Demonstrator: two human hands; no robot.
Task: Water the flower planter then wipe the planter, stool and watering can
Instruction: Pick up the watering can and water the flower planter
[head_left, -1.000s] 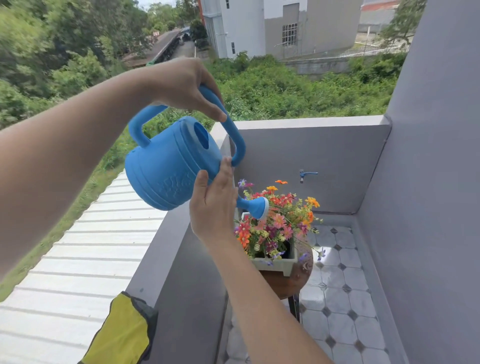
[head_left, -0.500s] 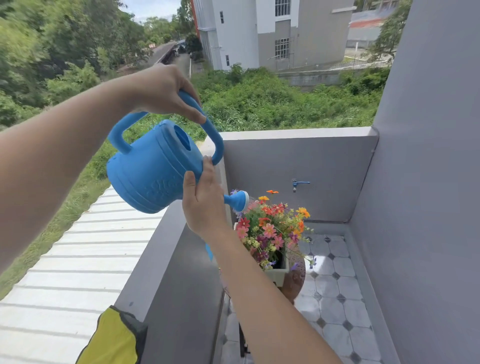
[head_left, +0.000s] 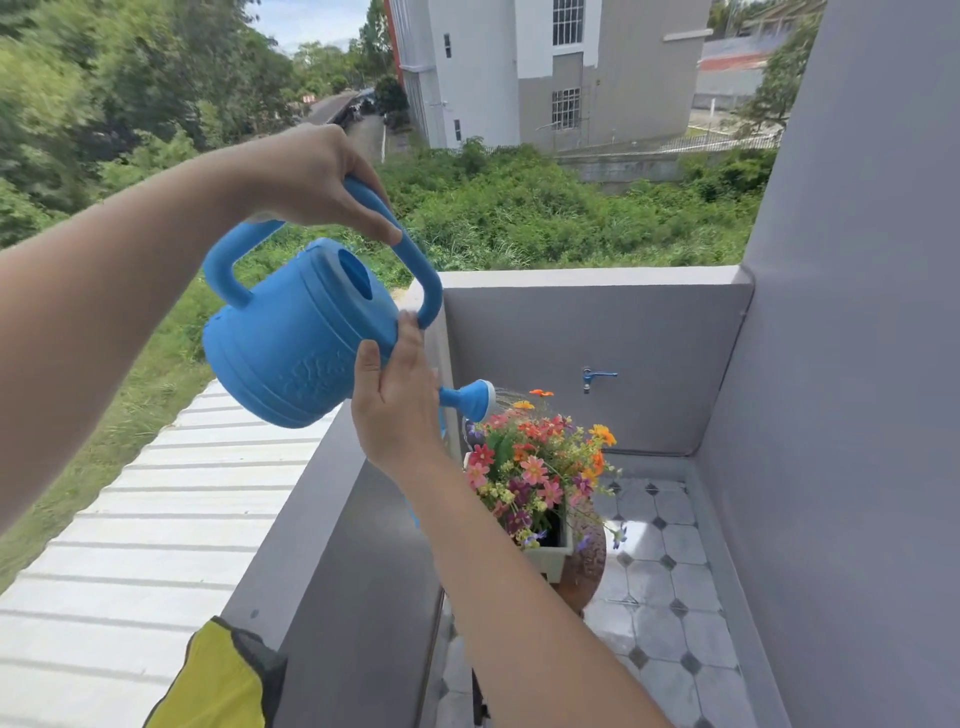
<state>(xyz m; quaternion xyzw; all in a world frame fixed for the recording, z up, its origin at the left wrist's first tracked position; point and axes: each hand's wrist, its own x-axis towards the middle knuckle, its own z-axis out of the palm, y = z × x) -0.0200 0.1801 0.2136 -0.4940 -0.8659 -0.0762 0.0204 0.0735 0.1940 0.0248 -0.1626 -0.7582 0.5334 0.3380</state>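
I have the blue plastic watering can (head_left: 296, 338) raised in front of me, above the grey balcony wall (head_left: 311, 519), tipped so its spout points down and to the right. It is a squat, ribbed round can with an embossed pattern low on its side, an oval fill hole on top, and a thick looped handle arching over it. My left hand (head_left: 306, 179) is wrapped around the top of that handle, fingers curled under it. My right hand (head_left: 400, 405) lies against the can's front where the spout leaves the body, fingers extended upward and touching the handle's lower end; its palm side is hidden, so I cannot tell how firmly it grips. The spout ends in a rose head (head_left: 480, 400) with a pale face, and fine streams of water leave it toward the flowers.

Just below the rose sits the flower planter (head_left: 550, 553), a pale rectangular trough packed with red, pink, orange, yellow and purple blossoms (head_left: 535, 467). It rests on a round brown stool (head_left: 587, 566) standing on the tiled balcony floor (head_left: 665, 571). A blue tap (head_left: 595, 375) is fixed to the far wall. A yellow cloth (head_left: 218, 680) lies on the wall ledge near me.
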